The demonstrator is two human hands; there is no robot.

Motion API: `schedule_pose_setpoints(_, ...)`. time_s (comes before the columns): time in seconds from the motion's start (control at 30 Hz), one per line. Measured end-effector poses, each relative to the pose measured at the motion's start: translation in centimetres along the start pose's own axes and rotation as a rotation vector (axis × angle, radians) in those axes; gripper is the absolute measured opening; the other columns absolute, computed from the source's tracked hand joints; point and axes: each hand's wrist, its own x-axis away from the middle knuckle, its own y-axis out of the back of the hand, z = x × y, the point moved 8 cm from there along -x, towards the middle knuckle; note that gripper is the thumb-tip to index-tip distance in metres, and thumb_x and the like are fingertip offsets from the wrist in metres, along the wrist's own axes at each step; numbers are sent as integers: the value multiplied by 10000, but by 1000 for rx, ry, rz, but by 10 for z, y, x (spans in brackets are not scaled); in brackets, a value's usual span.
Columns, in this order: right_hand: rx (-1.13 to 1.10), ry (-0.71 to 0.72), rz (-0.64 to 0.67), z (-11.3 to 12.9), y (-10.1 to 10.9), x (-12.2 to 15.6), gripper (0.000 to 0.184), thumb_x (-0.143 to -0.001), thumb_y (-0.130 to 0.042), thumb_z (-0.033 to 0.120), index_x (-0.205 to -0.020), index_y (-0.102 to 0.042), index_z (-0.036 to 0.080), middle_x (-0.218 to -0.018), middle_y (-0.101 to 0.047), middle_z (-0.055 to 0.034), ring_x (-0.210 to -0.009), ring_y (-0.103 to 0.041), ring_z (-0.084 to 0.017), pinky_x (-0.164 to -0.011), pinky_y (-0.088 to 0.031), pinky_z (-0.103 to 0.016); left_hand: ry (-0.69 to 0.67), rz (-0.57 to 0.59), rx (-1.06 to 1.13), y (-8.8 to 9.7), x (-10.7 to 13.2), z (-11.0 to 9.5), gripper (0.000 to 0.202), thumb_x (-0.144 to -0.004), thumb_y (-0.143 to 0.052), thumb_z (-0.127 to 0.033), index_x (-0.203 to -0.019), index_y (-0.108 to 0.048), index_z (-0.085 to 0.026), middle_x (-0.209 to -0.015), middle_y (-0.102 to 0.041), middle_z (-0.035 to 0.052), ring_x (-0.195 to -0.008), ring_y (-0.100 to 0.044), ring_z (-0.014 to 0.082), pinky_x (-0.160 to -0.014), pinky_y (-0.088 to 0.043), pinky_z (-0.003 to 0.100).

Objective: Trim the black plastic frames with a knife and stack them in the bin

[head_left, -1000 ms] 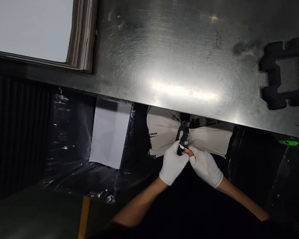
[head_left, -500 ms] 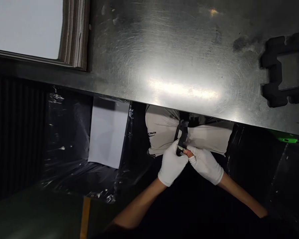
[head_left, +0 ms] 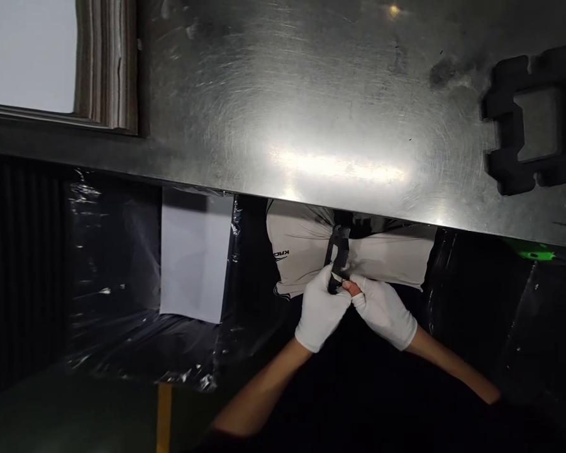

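Hands met below the near edge of the steel table, both in white gloves. Left hand was closed around the lower end of a small black part, thumb and fingers pinched on it; right hand was curled, its one bare fingertip pressed against the same lower end, the grip partly hidden by the left hand. Black part stood roughly upright, narrow, with a notched or forked top; finer detail too dark to tell. It was held in front of a white sack with dark lettering, its neck gathered just behind the part, under the table edge. Black foam frame with a square opening lay on the table at far right, well apart from the hands. Stack of sheets sat at the table's upper left. White sheet showed behind black plastic film to the left of the sack. Small green object peeked out under the table edge at right. Against the earlier frames, both hands kept the same hold on the part; whole scene shifted a little left and up in view, part and hands sitting slightly higher against the sack.
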Motion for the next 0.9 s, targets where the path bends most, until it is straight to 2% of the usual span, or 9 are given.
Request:
schedule_pose_setpoints(0.23,5,-11,-39,-1,2,1,392,-1186,-411,478,-1060,-702,248,-935,-779,-24,-851,-743,-186,-817,-524,-278,21,-7,-22,-2,1,-1,96,-823,-648,-285,-861,-638,-196,-759,-591,-24,-727,-509,148,-715,-471,286)
schedule_pose_setpoints(0.4,14,-40,-44,-1,6,1,433,-1191,-350,513,-1053,-663,247,-929,-771,-19,-848,-733,-189,-783,-494,-286,20,-27,-37,-2,1,-5,109,-829,-651,-303,-859,-641,-198,-754,-595,-25,-718,-512,148,-705,-475,286)
schedule_pose_setpoints(0.5,34,28,-18,2,14,4,499,-1182,-308,578,-1014,-640,246,-895,-749,-21,-808,-707,-190,-750,-482,-297,23,-23,-45,-1,2,-5,126,-814,-635,-262,-916,-675,-201,-783,-636,-21,-742,-565,159,-734,-497,290)
schedule_pose_setpoints(0.6,-13,129,-17,3,26,11,614,-1141,-286,728,-884,-554,239,-776,-667,-8,-678,-617,-171,-677,-463,-299,24,-24,-117,2,3,-7,194,-802,-601,-205,-970,-700,-209,-808,-666,-13,-753,-608,175,-759,-510,306)
schedule_pose_setpoints(0.7,-121,95,-164,-6,48,15,597,-1088,-407,793,-867,-509,248,-725,-578,17,-626,-545,-156,-630,-471,-290,12,-2,-248,6,4,-15,291,-853,-611,-204,-1110,-745,-224,-835,-713,-2,-775,-670,205,-787,-533,328)
schedule_pose_setpoints(0.77,-112,108,-350,-5,69,15,497,-1078,-523,732,-979,-583,249,-856,-636,-9,-714,-599,-172,-679,-523,-302,-28,47,-356,11,5,-25,383,-898,-648,-240,-1263,-760,-247,-940,-794,23,-877,-745,248,-867,-562,352)
schedule_pose_setpoints(0.83,-43,217,-480,10,87,13,406,-1082,-594,635,-1192,-647,249,-1171,-695,-81,-903,-678,-203,-785,-574,-334,-77,136,-465,18,4,-35,424,-930,-681,-287,-1345,-766,-273,-1067,-843,46,-984,-786,289,-928,-574,369)
schedule_pose_setpoints(0.9,12,339,-429,31,94,4,388,-1093,-623,540,-1373,-645,273,-1429,-644,-109,-1063,-705,-219,-872,-588,-351,-126,248,-556,27,2,-45,388,-971,-676,-348,-1338,-788,-295,-1070,-853,51,-979,-799,304,-904,-583,371)
